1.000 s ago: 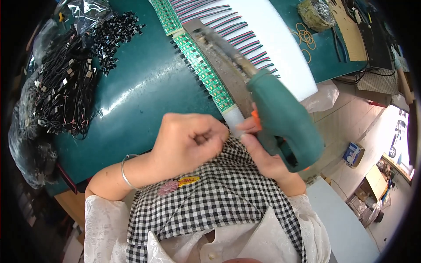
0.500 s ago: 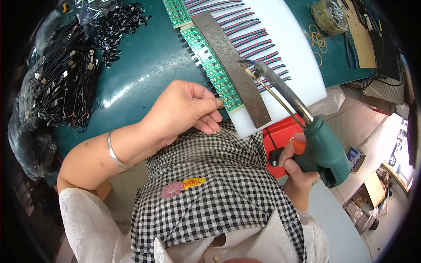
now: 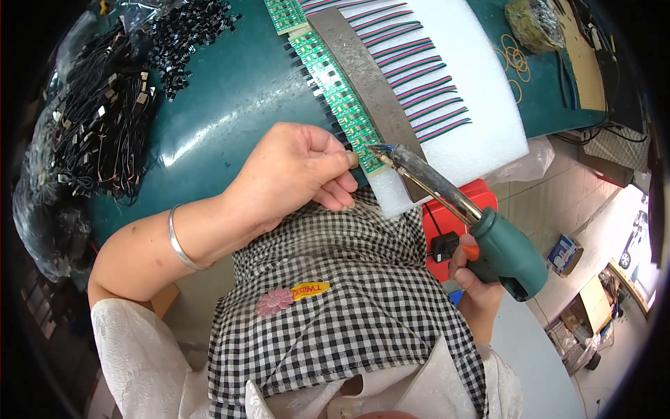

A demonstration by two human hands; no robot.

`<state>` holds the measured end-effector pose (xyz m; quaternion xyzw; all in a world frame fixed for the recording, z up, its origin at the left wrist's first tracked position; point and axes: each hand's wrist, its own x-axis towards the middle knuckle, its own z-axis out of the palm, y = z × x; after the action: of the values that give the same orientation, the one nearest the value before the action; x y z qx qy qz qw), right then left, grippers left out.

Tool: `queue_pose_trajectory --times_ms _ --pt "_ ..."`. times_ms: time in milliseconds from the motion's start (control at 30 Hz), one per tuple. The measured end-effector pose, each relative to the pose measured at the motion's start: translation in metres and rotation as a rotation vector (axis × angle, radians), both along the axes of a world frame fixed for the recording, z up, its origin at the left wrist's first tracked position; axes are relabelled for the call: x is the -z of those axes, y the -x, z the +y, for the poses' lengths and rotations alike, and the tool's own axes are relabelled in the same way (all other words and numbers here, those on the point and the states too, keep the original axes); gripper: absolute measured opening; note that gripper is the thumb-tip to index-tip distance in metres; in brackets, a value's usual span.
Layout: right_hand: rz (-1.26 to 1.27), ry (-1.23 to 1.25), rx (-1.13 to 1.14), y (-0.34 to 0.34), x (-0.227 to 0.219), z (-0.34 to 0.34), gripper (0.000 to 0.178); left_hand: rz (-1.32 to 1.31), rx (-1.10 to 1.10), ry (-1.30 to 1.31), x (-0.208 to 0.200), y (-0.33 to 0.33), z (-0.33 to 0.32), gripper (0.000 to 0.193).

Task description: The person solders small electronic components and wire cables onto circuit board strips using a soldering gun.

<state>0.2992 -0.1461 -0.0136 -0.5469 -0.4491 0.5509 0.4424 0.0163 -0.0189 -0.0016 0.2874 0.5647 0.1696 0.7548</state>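
Note:
My right hand (image 3: pixel 477 286) grips a soldering gun (image 3: pixel 513 251) with a green body and an orange trigger. The gun's tip is over the near end of a green circuit board strip (image 3: pixel 333 91). My left hand (image 3: pixel 300 167) is closed in a pinch at that strip's left edge, near its close end; what the fingertips hold is hidden. A dark metal bar (image 3: pixel 363 70) lies along the strip, across rows of multicoloured ribbon wires (image 3: pixel 419 63). Small black parts stick out along the strip's left side.
White foam (image 3: pixel 481 91) lies under the boards and wires. Bundled black cables (image 3: pixel 105 133) and a pile of small black parts (image 3: pixel 188 35) are on the green table (image 3: pixel 230 91) at left. Rubber bands (image 3: pixel 515 59) lie at right, near a wrapped roll (image 3: pixel 534 26). A red stool (image 3: pixel 481 192) stands below.
The soldering gun has come down and left, its tip moving from above the wires to the board's near end. The foam with the boards has shifted slightly; my left hand stays nearly still.

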Motion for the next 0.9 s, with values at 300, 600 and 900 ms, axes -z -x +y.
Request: queue_pose_trajectory --times_ms 300,600,900 --pt "0.024 0.018 -0.074 0.002 0.003 0.003 0.028 0.004 -0.013 -0.013 0.0 -0.001 -0.002 0.018" --pt "0.015 0.025 -0.087 0.003 0.004 0.009 0.026 0.01 -0.024 -0.019 0.0 -0.002 -0.003 0.018" --pt "0.025 -0.029 -0.155 -0.001 0.007 0.01 0.03 0.011 -0.029 -0.03 0.0 -0.003 -0.004 0.017"
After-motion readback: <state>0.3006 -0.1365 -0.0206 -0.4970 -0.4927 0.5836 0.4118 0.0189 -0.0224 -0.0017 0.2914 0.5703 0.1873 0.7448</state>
